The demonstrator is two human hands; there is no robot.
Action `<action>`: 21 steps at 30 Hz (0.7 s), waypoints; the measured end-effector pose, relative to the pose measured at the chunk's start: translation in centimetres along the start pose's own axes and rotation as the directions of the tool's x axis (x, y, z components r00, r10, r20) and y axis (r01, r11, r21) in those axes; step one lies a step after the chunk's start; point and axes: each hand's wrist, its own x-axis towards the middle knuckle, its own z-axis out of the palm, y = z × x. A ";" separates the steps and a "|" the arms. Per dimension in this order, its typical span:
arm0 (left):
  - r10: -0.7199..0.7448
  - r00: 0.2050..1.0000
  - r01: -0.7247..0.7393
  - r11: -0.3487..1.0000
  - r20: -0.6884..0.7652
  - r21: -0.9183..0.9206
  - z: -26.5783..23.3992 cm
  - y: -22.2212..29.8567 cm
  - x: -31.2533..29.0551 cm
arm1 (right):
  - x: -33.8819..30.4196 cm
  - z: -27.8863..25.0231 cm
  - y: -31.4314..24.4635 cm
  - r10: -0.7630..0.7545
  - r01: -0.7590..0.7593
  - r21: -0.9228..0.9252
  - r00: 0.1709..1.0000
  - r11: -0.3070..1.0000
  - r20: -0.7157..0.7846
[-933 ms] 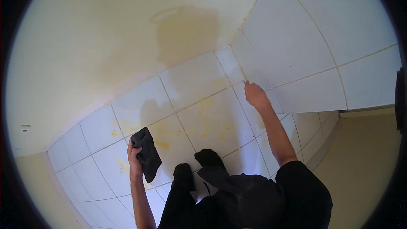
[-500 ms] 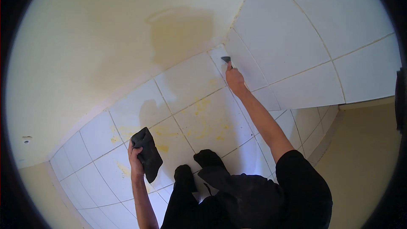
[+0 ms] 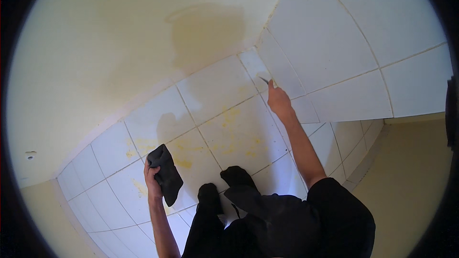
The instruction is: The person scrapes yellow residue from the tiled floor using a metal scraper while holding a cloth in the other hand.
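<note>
My left hand (image 3: 151, 179) grips a folded dark grey cloth (image 3: 167, 177), held above the white tiled floor (image 3: 210, 83) at the lower left. Out at the upper right, my right hand (image 3: 279, 101) is closed round a putty knife (image 3: 264, 80). Its thin dark blade appears nearly edge-on and points toward the narrow floor tile in the corner; whether it touches the tile I cannot tell. Most of the handle is hidden in my fingers. Yellow smears (image 3: 184, 156) mark the tiles between my two hands.
My dark-covered feet (image 3: 236, 177) stand on the tiles at the lower middle. A cream wall (image 3: 119, 43) runs along the far left, with a shadow on it. White tiled panelling (image 3: 330, 43) rises on the right. A small drain-like fitting (image 3: 31, 155) shows at far left.
My right hand has drawn back slightly toward me and to the right, and the putty knife has turned from showing its broad blade to nearly edge-on. My left hand has hardly moved.
</note>
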 end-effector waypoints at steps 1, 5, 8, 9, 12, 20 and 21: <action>0.011 1.000 -0.011 1.000 -0.005 0.000 0.0 0.0 0.2 | 0.9 0.2 0.7 0.001 -0.001 0.001 1.000 1.000 -0.002; 0.048 0.999 -0.048 0.997 -0.003 0.056 1.2 0.1 0.9 | 2.7 2.9 4.1 -0.173 0.159 -0.114 0.978 0.981 -0.120; 0.039 0.999 -0.041 0.997 0.031 0.070 1.4 0.8 0.8 | 0.7 2.0 4.0 -0.174 0.174 -0.117 0.985 0.978 0.006; 0.038 0.999 -0.040 0.997 0.023 0.072 1.1 0.8 0.6 | -0.8 1.2 3.4 -0.128 0.136 -0.086 0.987 0.987 0.098; 0.032 0.999 -0.031 0.998 -0.012 0.059 0.6 0.8 0.3 | -4.8 -0.9 3.3 -0.067 0.093 -0.109 0.972 0.990 0.226; 0.032 0.999 -0.033 0.997 0.013 0.073 1.5 0.8 0.4 | -7.3 4.0 7.4 0.189 -0.149 0.540 0.982 0.828 -0.020; 0.031 0.999 -0.032 0.997 0.016 0.074 1.5 0.8 0.5 | -7.1 4.9 7.5 0.186 -0.151 0.663 0.982 0.733 0.018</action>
